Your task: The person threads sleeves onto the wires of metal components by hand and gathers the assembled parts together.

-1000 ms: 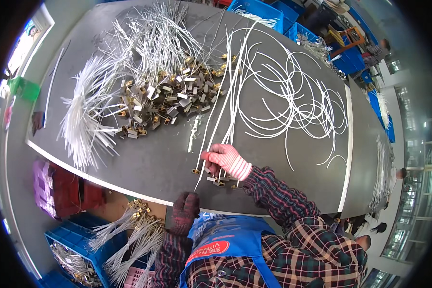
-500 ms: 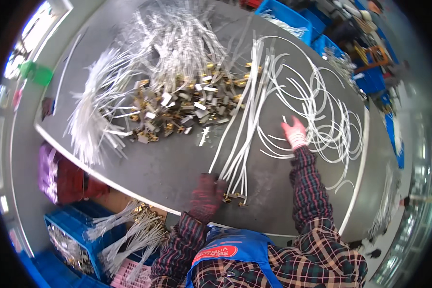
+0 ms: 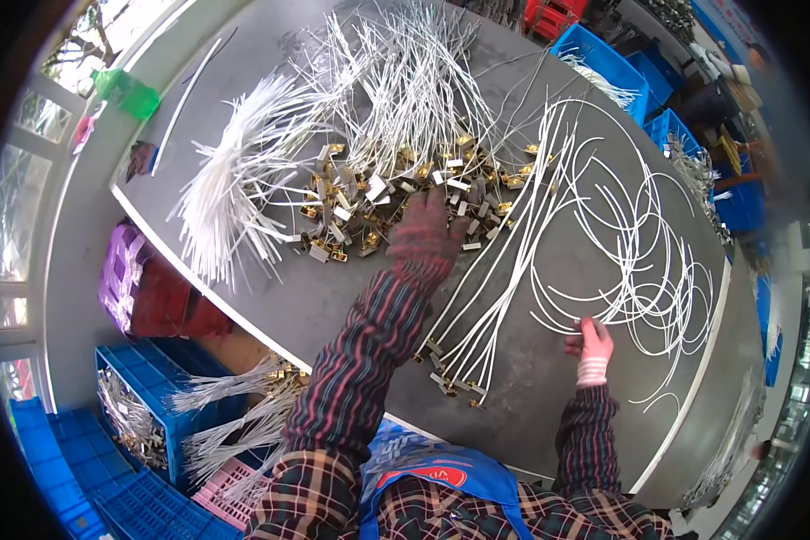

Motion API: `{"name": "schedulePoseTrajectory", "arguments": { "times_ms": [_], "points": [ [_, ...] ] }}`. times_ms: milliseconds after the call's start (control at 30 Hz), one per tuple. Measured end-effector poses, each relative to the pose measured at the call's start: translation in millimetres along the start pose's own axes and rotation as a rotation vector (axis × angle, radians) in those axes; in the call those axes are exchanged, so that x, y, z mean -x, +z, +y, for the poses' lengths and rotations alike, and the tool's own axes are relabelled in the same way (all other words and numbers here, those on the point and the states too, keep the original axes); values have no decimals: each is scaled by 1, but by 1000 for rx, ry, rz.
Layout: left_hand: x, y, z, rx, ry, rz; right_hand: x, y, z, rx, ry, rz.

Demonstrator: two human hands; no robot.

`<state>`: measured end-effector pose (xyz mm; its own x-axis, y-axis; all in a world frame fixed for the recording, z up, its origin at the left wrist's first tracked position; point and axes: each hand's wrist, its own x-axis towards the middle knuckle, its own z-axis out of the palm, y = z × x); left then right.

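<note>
Both grips unclear; cannot tell if pinching. Left hand [image 3: 425, 238] on heaped metal clips [image 3: 376, 188], middle of tabletop [image 3: 549, 423]; right hand [image 3: 591, 346] at looped white tubes [image 3: 624, 299], toward right edge.

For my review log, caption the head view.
Left hand over heaped small metal parts; right hand at curled white tubing.

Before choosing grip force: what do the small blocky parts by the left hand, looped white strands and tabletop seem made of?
Small blocky parts: probably metal; gold-coloured and grey, with bright glints.
Looped white strands: likely smooth flexible plastic, judging by their wide curves; any core hidden.
Tabletop: flat dark grey, lightly smudged; perhaps laminate, uncertain.
</note>
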<state>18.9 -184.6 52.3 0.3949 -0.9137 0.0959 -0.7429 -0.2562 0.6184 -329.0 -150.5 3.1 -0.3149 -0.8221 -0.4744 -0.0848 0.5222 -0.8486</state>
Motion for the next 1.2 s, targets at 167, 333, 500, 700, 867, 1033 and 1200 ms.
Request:
{"name": "schedulePoseTrajectory", "arguments": {
  "times_ms": [167, 333, 500, 700, 867, 1033, 1200],
  "points": [
    [-20, 10, 2, -140, -65, -311, 12, -45, 64, -436, 51, 128],
    [19, -1, -18, 89, 20, -72, 24, -51, 82, -894, 358, 3],
    [100, 6, -49, 390, -15, 147, 87, 45, 36, -409, 106, -186],
    [176, -3, -58, 465, -26, 162, 120, 147, -13, -44, -163, -698],
    [209, -19, -63, 481, -104, 74, 131, 190, -16, -117, 107, -942],
    [243, -37, -76, 344, -116, -17, 157, 201, 11, -395, 341, -1065],
    [303, -65, -92, 414, -283, -195, 189, 206, 49, -554, 480, -974]
  ]
}}
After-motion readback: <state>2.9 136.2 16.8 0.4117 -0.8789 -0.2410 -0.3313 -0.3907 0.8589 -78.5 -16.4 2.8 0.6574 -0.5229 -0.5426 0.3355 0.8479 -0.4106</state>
